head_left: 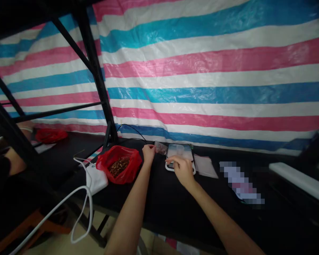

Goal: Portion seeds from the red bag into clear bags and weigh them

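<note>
My left hand (148, 154) is closed, its fingertips pinching the edge of a small clear plastic bag (161, 148) that has something reddish-brown inside. To its right is a white kitchen scale (180, 150), with a clear, shallow thing on top that I cannot make out well. My right hand (183, 171) hovers over the scale's front edge, fingers loosely bent and apart, with nothing visible in them. Left of my left forearm sits a red plastic bag (134, 159), its mouth spread wide around many small brown pieces (118, 166).
Flat clear plastic bags (206, 166) lie right of the scale, then a blurred-out item (241, 184) and a long white object (299, 180). A white power strip (95, 179) with a looping cable is at left. Behind the black frame (95, 67), another person's arm (16, 159) shows.
</note>
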The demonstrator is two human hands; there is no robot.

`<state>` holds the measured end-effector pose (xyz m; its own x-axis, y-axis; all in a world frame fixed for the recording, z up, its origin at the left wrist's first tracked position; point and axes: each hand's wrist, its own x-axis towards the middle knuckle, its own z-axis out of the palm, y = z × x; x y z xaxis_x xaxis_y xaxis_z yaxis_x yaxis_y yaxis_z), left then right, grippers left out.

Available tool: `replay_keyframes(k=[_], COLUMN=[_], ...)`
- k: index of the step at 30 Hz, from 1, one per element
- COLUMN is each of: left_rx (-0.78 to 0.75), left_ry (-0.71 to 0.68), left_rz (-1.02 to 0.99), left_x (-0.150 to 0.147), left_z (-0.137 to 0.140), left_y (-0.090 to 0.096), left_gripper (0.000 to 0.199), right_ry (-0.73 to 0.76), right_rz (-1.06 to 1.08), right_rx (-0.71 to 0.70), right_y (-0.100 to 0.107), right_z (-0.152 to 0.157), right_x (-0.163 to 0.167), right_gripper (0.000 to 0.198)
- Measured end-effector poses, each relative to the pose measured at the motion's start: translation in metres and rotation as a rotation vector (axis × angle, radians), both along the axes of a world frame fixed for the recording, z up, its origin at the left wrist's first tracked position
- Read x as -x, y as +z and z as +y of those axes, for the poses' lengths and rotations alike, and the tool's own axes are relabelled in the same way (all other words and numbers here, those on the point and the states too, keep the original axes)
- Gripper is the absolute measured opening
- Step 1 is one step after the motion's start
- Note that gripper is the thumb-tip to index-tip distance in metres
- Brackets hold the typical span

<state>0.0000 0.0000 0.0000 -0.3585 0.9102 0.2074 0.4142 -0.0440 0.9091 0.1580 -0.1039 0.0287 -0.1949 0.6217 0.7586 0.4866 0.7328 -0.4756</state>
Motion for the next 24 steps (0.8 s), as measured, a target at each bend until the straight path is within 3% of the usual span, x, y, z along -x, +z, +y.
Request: replay_keyframes(k=[2, 5, 8, 11, 14, 18, 24], left_rx=[-0.108, -0.296, -0.380, -0.458, -0.554, -0.642, -0.606], left_ry=[-0.034, -0.146, -0.273, -0.342, -0.395, -0.449, -0.368], left_rz=[-0.209, -0.594, -0.667, -0.534, -0.247, 0.020, 0.199], left_x=[-0.004, -0.018, -0.043, -0.071, -0.087, -0.086, -0.081], left_z=[0.002, -0.007, -0.028, -0.050, -0.063, -0.065, -0.058], left_y=[0.006, 0.014, 0.018, 0.014, 0.009, 0.007, 0.004], left_gripper=[0.017, 0.030, 0.031, 0.024, 0.018, 0.017, 0.023], right_ry=[-0.044, -0.115, -0.138, -0.098, -0.036, -0.023, -0.069], right_rz=[0.033, 0.127, 0.275, 0.388, 0.389, 0.344, 0.251], right_rx=[0.136, 0.229, 0.294, 0.293, 0.239, 0.169, 0.145], right_y=[-0.020, -0.030, -0.026, -0.020, -0.015, -0.013, -0.017], right_z=[0.013, 0.021, 0.026, 0.029, 0.029, 0.031, 0.038], right_x=[-0.007, -0.014, -0.018, -0.021, -0.026, -0.031, -0.033], right_gripper=[0.040, 0.038, 0.038, 0.039, 0.033, 0.029, 0.023])
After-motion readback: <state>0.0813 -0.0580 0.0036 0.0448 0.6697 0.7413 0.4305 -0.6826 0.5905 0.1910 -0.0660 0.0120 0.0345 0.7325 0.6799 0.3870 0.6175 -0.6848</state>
